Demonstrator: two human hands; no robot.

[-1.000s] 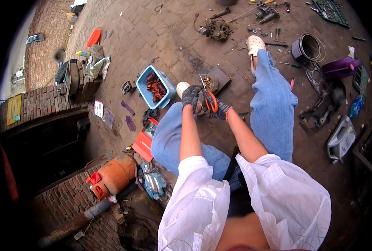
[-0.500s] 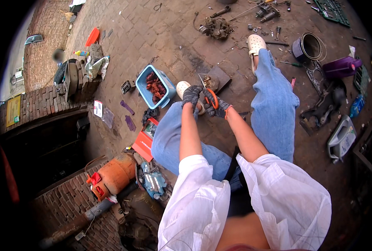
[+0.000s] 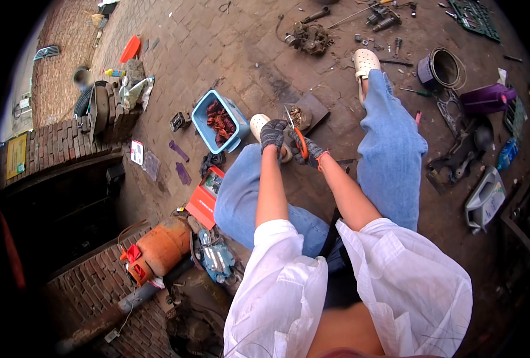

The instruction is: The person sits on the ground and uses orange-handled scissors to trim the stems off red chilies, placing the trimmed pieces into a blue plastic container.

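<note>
Grey work gloves cover both of my hands. In my right hand [image 3: 310,151] are orange-handled scissors [image 3: 301,142], their blades pointing up and to the left. My left hand [image 3: 272,135] is closed just left of the blades; what it grips is hidden by the glove. Beyond the hands, a small heap of brass-coloured metal bits [image 3: 297,117] lies beside a dark flat plate [image 3: 314,113]. A light blue plastic tub [image 3: 238,132] holding tangled copper-coloured wire coils [image 3: 220,123] stands to the left of my left hand.
An orange-red box [image 3: 200,206] sits by my left knee, with an orange gas cylinder [image 3: 166,244] behind it. Greasy engine parts [image 3: 310,39] lie ahead. On the right stand a metal bucket [image 3: 442,68], a purple jug [image 3: 485,98] and a grey jug [image 3: 484,200].
The scissors' blades show more plainly now, and my right hand has shifted slightly away from the left. The left hand stays closed in nearly the same place.
</note>
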